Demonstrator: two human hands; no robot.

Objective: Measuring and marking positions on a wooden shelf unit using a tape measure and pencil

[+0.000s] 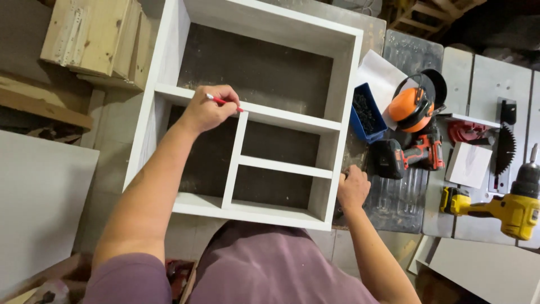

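Observation:
A white wooden shelf frame (264, 115) with several compartments lies on the workbench in front of me. My left hand (207, 108) holds a red pencil (224, 102) with its tip at the joint where the upright divider meets the long cross shelf. My right hand (352, 189) rests closed against the frame's right side wall near its lower corner; I cannot see anything in it.
Right of the frame are a blue bin of dark screws (368, 112), orange ear muffs (413, 104), a red-and-black drill (408, 155), a yellow drill (514, 205) and a table saw blade (504, 147). Wooden blocks (98, 39) lie at upper left, a white panel (39, 197) at left.

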